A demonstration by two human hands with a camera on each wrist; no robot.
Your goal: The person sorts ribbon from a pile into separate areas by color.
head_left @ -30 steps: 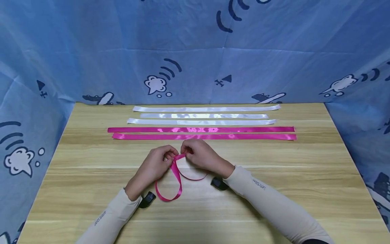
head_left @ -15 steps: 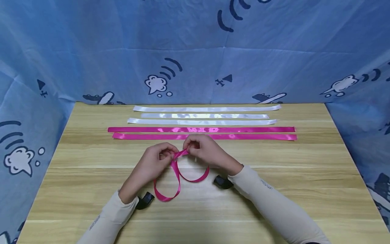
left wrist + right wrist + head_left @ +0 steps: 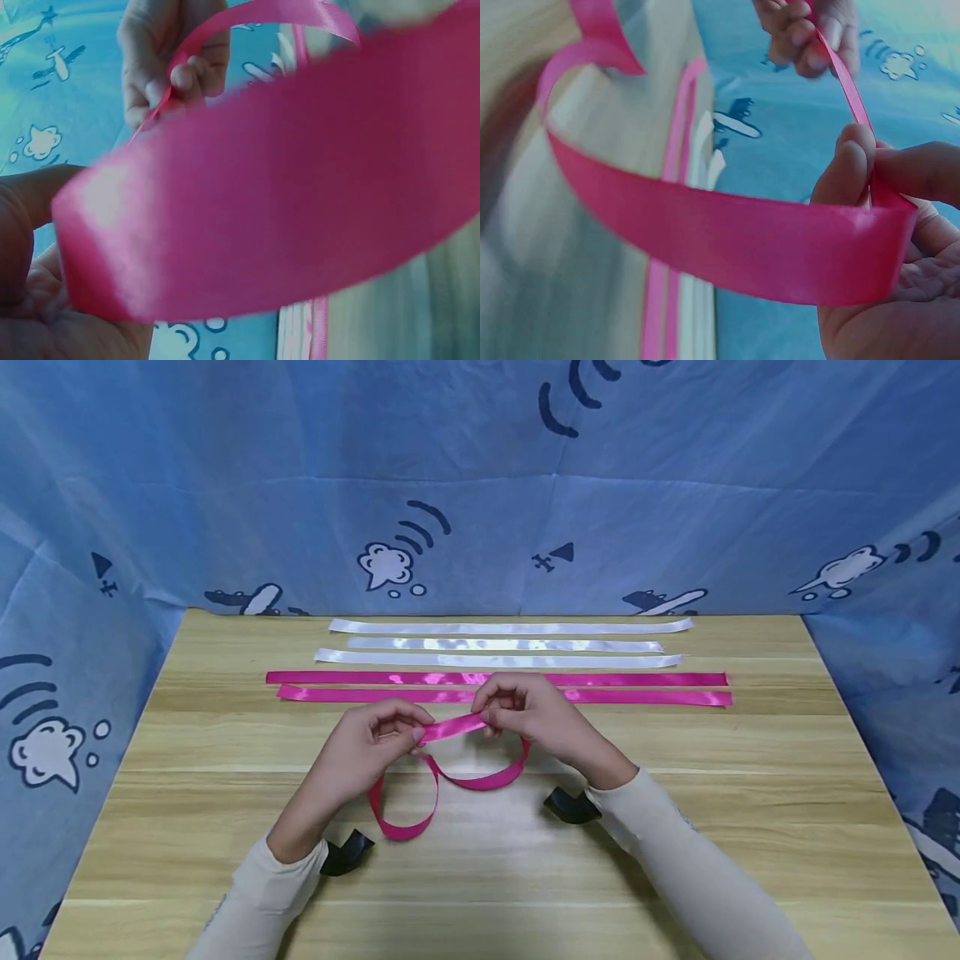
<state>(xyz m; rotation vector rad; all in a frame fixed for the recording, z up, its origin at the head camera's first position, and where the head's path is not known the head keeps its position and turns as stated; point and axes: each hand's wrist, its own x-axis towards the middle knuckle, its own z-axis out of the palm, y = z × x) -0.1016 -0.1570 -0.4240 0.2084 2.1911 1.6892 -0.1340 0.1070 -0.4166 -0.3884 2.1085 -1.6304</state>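
Observation:
A shiny pink satin ribbon [image 3: 454, 727] stretches between my two hands above the table. My left hand [image 3: 375, 742] pinches it between thumb and fingers, and my right hand [image 3: 536, 714] pinches it a short span to the right. From both hands the ribbon hangs down in two loops, one under the left hand and a wider one towards the right. In the left wrist view a broad fold of the ribbon [image 3: 285, 180] fills much of the frame and hides part of the left fingers. The right wrist view shows the ribbon [image 3: 727, 240] curving away from the right thumb and fingers.
Two pink ribbons [image 3: 645, 697] lie straight across the table [image 3: 480, 893] just behind my hands. Three white ribbons [image 3: 495, 660] lie parallel beyond them. A blue printed cloth [image 3: 480, 527] hangs at the back and sides. My right fingers overlap the pink ribbons in the head view.
My hands have moved apart, the right one up and to the right, the left one slightly up and left. The ribbon span between them has grown longer, and the loops have shifted upward.

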